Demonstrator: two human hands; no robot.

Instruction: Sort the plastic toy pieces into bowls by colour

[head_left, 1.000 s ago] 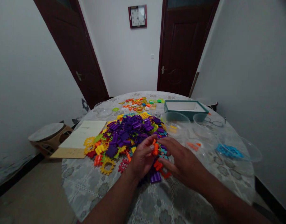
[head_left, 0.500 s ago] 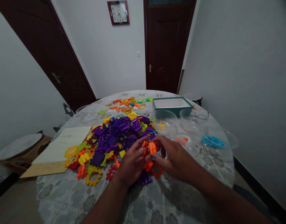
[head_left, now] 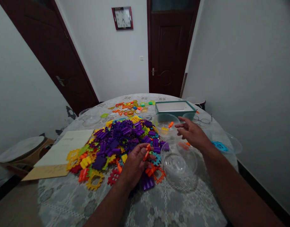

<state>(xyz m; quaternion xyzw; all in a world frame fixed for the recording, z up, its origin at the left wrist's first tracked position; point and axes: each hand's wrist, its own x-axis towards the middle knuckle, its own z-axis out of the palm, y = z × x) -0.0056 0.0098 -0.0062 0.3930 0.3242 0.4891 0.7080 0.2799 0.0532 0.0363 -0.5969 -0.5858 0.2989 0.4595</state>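
My left hand [head_left: 134, 162] pinches a small orange plastic building piece [head_left: 147, 152] between thumb and fingers, at the near right side of a heap of gear-edged building pieces [head_left: 122, 134], mostly purple. My right hand [head_left: 188, 130] is open, fingers apart, by a clear plastic bowl [head_left: 156, 121]. Another orange piece [head_left: 170, 125] shows at that bowl, apart from my fingers; whether it is falling or resting I cannot tell. A yellow piece [head_left: 165, 129] lies in the same bowl. Below my left fingers are an orange gear-edged piece [head_left: 160, 175] and a purple ribbed piece [head_left: 147, 183].
A clear bowl [head_left: 179, 162] stands in front of my right forearm. Blue pieces [head_left: 220, 146] sit in another bowl at the right. A green-edged box [head_left: 175, 113], glasses [head_left: 204, 120] and scattered flat pieces [head_left: 129, 108] are farther back. Cardboard [head_left: 46, 171] juts over the left edge.
My right hand has moved away from my left, forward and right to the bowl, and let go of an orange piece. My left hand keeps its orange piece. The view has tilted slightly up.
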